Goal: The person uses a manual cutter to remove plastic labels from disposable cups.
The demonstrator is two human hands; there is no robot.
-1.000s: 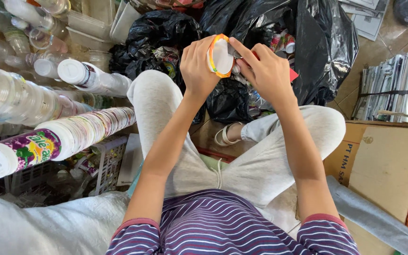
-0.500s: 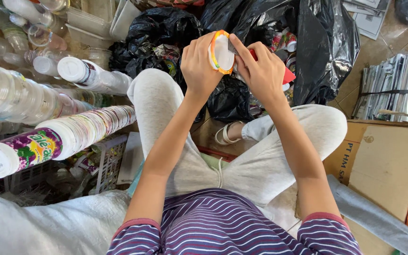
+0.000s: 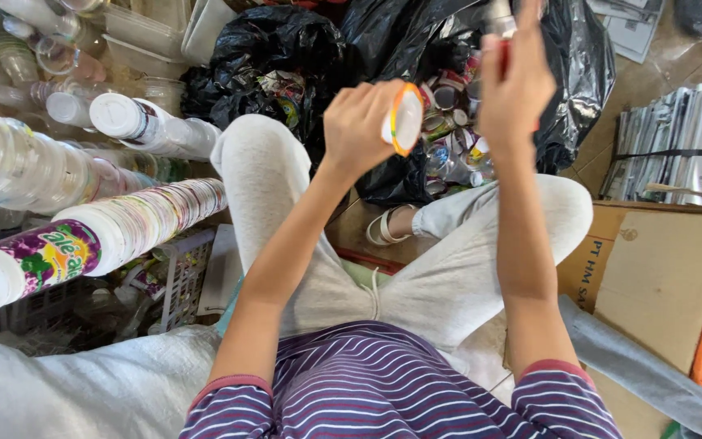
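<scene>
The right hand [image 3: 516,85] has lifted away from the cup [image 3: 404,118] and now rises beside it, apart, pinching something small and red. The left hand [image 3: 359,126] alone wraps the orange-rimmed cup, above the black bag [image 3: 416,41] of cups.

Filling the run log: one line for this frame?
left hand: holds cup | right hand: raised, pinching red strip | behind: black bag

Open air lies between the 2 raised hands; black bags [image 3: 416,49] and stacked cups [image 3: 123,219] seemingly crowd the sides.
</scene>
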